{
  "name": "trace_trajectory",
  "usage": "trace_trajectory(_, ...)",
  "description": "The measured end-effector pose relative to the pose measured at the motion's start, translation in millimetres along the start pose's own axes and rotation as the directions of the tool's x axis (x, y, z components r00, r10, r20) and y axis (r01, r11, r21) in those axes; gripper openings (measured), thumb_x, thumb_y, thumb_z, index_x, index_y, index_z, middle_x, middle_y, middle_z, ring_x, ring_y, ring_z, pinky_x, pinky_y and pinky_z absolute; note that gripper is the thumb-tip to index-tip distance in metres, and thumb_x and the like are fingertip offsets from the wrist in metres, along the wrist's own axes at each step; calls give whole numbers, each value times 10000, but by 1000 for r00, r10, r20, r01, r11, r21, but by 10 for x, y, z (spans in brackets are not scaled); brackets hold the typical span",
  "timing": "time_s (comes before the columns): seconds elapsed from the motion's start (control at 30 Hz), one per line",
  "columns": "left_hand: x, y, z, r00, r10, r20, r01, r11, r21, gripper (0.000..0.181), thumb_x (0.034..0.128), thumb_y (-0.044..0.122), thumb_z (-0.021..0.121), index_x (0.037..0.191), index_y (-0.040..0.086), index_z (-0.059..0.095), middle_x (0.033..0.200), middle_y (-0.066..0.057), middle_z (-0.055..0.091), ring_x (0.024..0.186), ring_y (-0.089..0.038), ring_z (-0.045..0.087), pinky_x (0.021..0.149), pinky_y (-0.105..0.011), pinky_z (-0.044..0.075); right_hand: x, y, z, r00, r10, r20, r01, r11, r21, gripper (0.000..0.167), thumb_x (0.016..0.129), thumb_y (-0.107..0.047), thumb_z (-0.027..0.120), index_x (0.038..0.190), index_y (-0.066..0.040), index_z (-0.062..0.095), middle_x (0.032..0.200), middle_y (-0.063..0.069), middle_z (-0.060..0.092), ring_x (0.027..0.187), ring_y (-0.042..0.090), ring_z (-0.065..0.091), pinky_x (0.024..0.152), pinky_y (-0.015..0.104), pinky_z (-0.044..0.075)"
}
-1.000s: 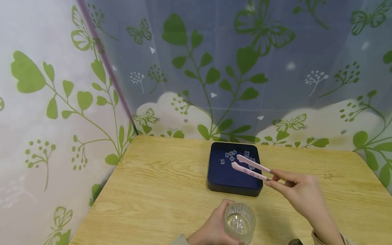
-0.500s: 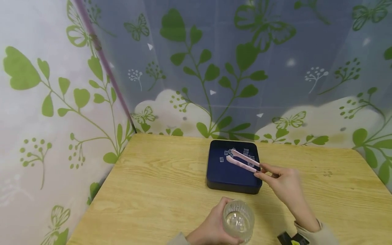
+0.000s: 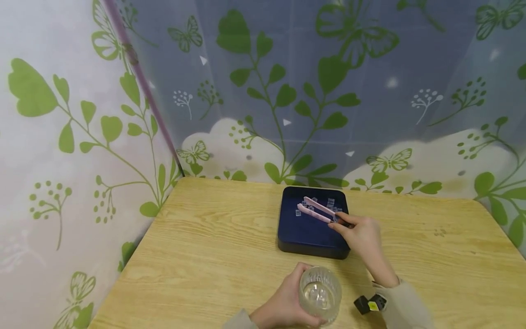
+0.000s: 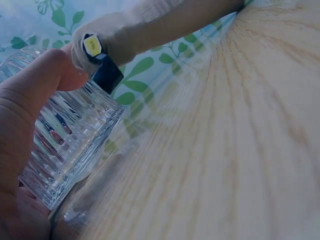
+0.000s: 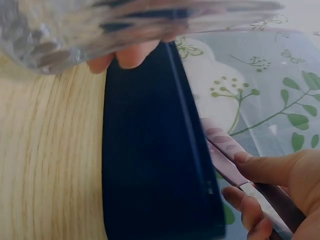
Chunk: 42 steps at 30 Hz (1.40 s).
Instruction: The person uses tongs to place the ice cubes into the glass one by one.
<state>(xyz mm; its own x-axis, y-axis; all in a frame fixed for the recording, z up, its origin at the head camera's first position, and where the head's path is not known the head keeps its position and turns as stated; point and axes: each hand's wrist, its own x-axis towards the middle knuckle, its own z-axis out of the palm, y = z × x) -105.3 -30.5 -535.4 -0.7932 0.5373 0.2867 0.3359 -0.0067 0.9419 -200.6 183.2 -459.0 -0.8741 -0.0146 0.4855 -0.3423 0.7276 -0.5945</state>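
My left hand [image 3: 286, 299] grips a ribbed clear glass [image 3: 320, 294] with some clear pieces at its bottom; in the left wrist view the thumb lies across the glass [image 4: 75, 135]. Pink tongs [image 3: 316, 211] are pinched between the thumb and fingers of my right hand [image 3: 363, 237], their two arms apart. The tong tips are over the dark blue tray [image 3: 304, 235], beside small clear cubes [image 3: 298, 213]. More clear cubes [image 3: 331, 202] lie at the tray's right side, partly behind the tongs and hand. Whether the tips touch a cube cannot be told.
The tray stands at the back of the wooden table [image 3: 213, 228], close to a patterned curtain [image 3: 255, 151]. A black device with a yellow label [image 3: 373, 305] is on my right wrist. Another patterned sheet [image 3: 82, 183] hangs along the left side.
My right hand has moved left and forward with the tongs, bringing their tips from the middle of the tray towards the cubes at its back left. The left hand keeps its grip on the glass.
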Motion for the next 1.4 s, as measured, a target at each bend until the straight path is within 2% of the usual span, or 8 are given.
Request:
trace_trajectory(0.13, 5, -23, 6, 1000, -1, 4, 1, 1000, -1, 840, 599, -3, 910, 1272, 133, 425, 1269, -20, 597, 1103, -142, 600, 944, -308, 511, 23, 40, 86, 1000, -5, 30, 7, 998, -55, 322, 714, -184, 890, 975, -25, 787, 692, 32, 716, 471, 89, 486, 428, 256, 319)
trace_trajectory(0.4, 13, -49, 14, 1000, 26, 9, -26, 1000, 9, 867, 583, -13, 917, 1281, 108, 418, 1269, -56, 601, 1099, -156, 608, 936, -313, 517, 36, 69, 204, 997, -19, 69, 29, 988, -153, 344, 729, -233, 882, 1003, -47, 786, 685, 17, 711, 524, 212, 589, 426, 311, 360)
trace_trajectory(0.63, 6, -31, 3, 1000, -5, 12, 5, 1000, 1, 852, 604, 3, 912, 1285, 146, 420, 1272, 0, 593, 1114, -133, 595, 955, -303, 500, 6, 56, 270, 995, -39, 97, 61, 971, -232, 368, 734, -273, 878, 1027, -72, 786, 715, 13, 723, 438, 130, 466, 371, 284, 279)
trace_trajectory(0.77, 1, -9, -9, 999, -33, 14, 33, 999, -19, 856, 613, 7, 909, 1293, 179, 418, 1278, 32, 581, 1128, -126, 584, 973, -303, 487, -11, 41, 291, 993, -18, 119, 46, 970, -241, 364, 751, -280, 868, 1041, -77, 783, 718, 39, 726, 396, 111, 384, 367, 276, 230)
trace_trajectory(0.97, -4, 4, -17, 999, -38, 12, 38, 999, -15, 861, 607, 7, 911, 1291, 177, 416, 1273, 34, 580, 1123, -124, 586, 971, -305, 491, -26, 30, 309, 993, -2, 119, 30, 971, -239, 347, 761, -279, 861, 1044, -94, 786, 648, 102, 686, 382, 132, 361, 368, 280, 202)
trace_trajectory(1.2, 4, 9, -18, 1000, -18, 13, 18, 1000, -9, 843, 618, 12, 907, 1287, 155, 416, 1272, 7, 583, 1120, -133, 589, 958, -306, 500, -34, 43, 317, 995, -41, 96, 62, 971, -229, 327, 753, -254, 868, 1021, -85, 790, 728, 149, 715, 390, 130, 372, 371, 289, 209)
trace_trajectory(1.4, 7, -13, -11, 1000, -10, 13, 10, 1000, -15, 847, 611, 3, 909, 1284, 151, 417, 1264, 7, 586, 1115, -133, 592, 956, -306, 502, -36, 57, 317, 995, -65, 82, 81, 973, -215, 312, 743, -233, 874, 1002, -79, 794, 710, 144, 711, 389, 127, 370, 370, 292, 211)
